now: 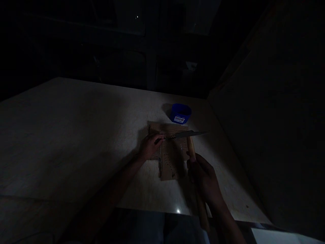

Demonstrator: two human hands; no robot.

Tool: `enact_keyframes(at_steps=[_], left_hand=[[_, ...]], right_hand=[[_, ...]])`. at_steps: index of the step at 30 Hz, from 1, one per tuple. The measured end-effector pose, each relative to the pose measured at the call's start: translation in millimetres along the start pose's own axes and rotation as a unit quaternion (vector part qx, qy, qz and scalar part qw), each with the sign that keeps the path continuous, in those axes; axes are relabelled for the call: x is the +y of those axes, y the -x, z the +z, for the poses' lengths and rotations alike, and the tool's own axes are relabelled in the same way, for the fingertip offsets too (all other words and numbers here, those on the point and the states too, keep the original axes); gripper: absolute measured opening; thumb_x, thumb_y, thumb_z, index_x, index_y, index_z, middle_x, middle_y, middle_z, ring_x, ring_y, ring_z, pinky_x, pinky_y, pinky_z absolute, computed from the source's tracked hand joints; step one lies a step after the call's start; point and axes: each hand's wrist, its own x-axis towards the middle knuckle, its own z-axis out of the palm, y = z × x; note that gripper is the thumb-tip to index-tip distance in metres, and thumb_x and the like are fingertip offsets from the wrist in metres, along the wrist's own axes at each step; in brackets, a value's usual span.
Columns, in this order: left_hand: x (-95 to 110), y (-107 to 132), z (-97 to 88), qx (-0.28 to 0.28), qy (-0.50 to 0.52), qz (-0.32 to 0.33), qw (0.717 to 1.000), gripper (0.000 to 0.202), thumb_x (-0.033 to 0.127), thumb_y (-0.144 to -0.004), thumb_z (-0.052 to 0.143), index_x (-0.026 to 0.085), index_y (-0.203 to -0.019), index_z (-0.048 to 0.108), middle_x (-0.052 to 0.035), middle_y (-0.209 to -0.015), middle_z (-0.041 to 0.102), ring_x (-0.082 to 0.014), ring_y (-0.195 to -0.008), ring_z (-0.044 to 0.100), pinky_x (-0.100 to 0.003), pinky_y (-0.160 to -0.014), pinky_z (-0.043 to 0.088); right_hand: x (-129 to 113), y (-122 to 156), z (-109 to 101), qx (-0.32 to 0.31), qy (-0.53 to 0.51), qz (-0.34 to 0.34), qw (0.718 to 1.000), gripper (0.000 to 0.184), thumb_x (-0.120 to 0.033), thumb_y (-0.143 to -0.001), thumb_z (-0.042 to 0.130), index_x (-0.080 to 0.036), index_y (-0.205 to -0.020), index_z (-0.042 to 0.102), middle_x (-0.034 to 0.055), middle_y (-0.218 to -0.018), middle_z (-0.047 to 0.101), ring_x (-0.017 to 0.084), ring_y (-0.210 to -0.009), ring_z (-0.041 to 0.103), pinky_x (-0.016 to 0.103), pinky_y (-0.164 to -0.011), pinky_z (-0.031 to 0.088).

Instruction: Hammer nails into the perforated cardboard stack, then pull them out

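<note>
In the head view, my right hand (pixel 203 174) is wrapped round the long wooden handle (pixel 191 148) of a hammer. The hammer's grey metal head (pixel 185 134) lies crosswise above the cardboard and tapers towards the right. Beneath it are overlapping pieces of brown corrugated cardboard (pixel 167 169), with torn and pitted surfaces. My left hand (pixel 151 146) rests at the left part of the cardboard, its fingers closed on a thin dark piece. Darkness hides what that piece is, and whether the hammer head touches it cannot be told.
Just behind the cardboard stands a blue plastic tub (pixel 180 114) with a white label. The pale tabletop (pixel 88 135) spreads widely to the left. A dark wall or panel (pixel 266 118) rises along the right side. Beyond the far edge it is mostly black.
</note>
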Motion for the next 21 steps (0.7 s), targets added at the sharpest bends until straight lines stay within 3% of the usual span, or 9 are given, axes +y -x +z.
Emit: enact_keyframes(at_steps=[4,8,13,17,21], left_hand=[[2,0,1.5,0.006,0.003,0.001,1.0,0.011,0.025,-0.089,0.072,0.023,-0.099,0.072,-0.0033,-0.096,0.077,-0.0178,-0.09,0.073,-0.033,-0.084,0.06],[1,-1,1.8,-0.005,0.01,-0.005,1.0,0.012,0.023,-0.088,0.072,0.023,-0.099,0.072,-0.0034,-0.096,0.077,-0.0173,-0.088,0.073,-0.033,-0.084,0.06],[3,-1,-0.1,-0.002,0.004,-0.012,1.0,0.012,0.022,-0.088,0.072,0.023,-0.1,0.073,-0.0041,-0.097,0.078,-0.0184,-0.09,0.073,-0.033,-0.084,0.059],[4,-1,-0.6,-0.003,0.0,-0.02,1.0,0.01,0.021,-0.088,0.071,0.023,-0.097,0.074,-0.0031,-0.097,0.078,-0.0179,-0.092,0.073,-0.032,-0.085,0.059],[4,0,-0.8,-0.013,-0.006,-0.026,1.0,0.01,0.023,-0.09,0.07,0.024,-0.098,0.074,-0.0023,-0.098,0.078,-0.0175,-0.093,0.072,-0.032,-0.087,0.058]], right_hand=[[-2,-9,0,-0.012,0.028,-0.015,0.999,0.043,-0.056,-0.085,0.068,-0.019,-0.107,0.073,0.0,-0.069,0.054,0.013,-0.053,0.044,0.023,-0.043,0.035],[-1,-9,5,-0.008,0.042,-0.037,0.998,0.04,-0.055,-0.083,0.07,-0.02,-0.101,0.076,0.0023,-0.069,0.06,0.02,-0.067,0.056,0.027,-0.055,0.046],[-4,-8,12,-0.015,0.056,-0.063,0.996,0.046,-0.058,-0.083,0.068,-0.02,-0.108,0.076,0.0095,-0.092,0.074,0.026,-0.083,0.065,0.034,-0.073,0.053],[-5,-10,14,-0.051,0.087,-0.066,0.993,0.052,-0.056,-0.09,0.06,-0.017,-0.123,0.071,0.0123,-0.104,0.075,0.026,-0.086,0.068,0.033,-0.075,0.054],[-4,-12,13,-0.064,0.119,-0.081,0.988,0.055,-0.056,-0.093,0.055,-0.013,-0.125,0.069,0.0143,-0.107,0.075,0.027,-0.09,0.07,0.033,-0.074,0.055]])
